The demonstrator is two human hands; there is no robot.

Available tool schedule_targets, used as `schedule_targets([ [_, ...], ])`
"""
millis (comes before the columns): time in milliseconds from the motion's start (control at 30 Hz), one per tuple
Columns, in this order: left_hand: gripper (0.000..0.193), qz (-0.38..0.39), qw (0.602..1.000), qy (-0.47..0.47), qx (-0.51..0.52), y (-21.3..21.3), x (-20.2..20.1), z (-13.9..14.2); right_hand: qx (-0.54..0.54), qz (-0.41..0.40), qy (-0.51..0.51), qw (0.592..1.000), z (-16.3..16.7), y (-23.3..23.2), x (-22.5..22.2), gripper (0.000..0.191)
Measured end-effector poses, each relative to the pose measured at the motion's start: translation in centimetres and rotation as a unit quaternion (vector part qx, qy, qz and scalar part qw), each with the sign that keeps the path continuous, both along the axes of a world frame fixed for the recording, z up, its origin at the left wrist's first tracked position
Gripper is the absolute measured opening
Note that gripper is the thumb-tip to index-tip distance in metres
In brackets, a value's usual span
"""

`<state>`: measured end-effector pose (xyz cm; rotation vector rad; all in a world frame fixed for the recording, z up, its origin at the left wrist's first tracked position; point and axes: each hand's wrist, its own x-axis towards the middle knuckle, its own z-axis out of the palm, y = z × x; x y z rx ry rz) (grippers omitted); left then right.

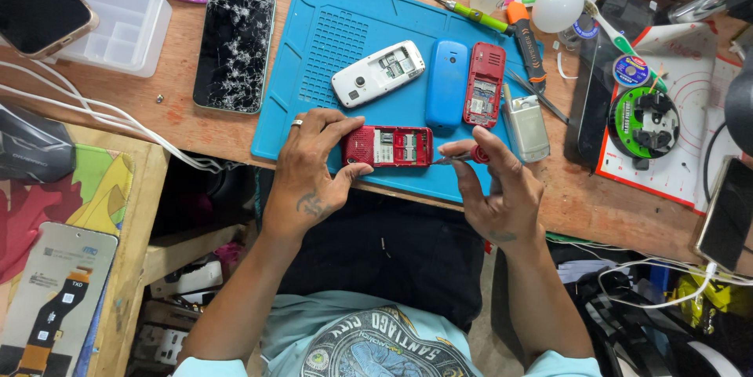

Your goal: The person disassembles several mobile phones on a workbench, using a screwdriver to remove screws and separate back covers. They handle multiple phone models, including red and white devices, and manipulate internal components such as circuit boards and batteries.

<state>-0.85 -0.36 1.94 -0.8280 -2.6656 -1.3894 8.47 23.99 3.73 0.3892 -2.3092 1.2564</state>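
- On the near edge of a blue silicone repair mat (pixel 314 47), a small red plastic phone body with its back off (pixel 388 146) lies flat.
- The left hand (pixel 314 165) pinches the phone's left end, thumb below, fingers above.
- The right hand (pixel 494 185) is closed around a red-handled screwdriver (pixel 463 157), tip at the phone's right end.
- Likely light, rigid and slippery; exposed board looks fragile, so the edges seem safest to hold.
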Motion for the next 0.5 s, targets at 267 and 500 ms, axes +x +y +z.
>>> schedule_targets([
  [267,0.060,0.004,1.000,0.007,-0.005,0.1,0.0,-0.1,0.034,-0.030,0.021,0.999,-0.2,0.1,-0.1,0.057],
  [500,0.060,0.002,1.000,0.003,-0.002,0.0,0.2,-0.1,-0.042,-0.002,0.022,0.999,-0.6,0.8,0.7,0.060],
])
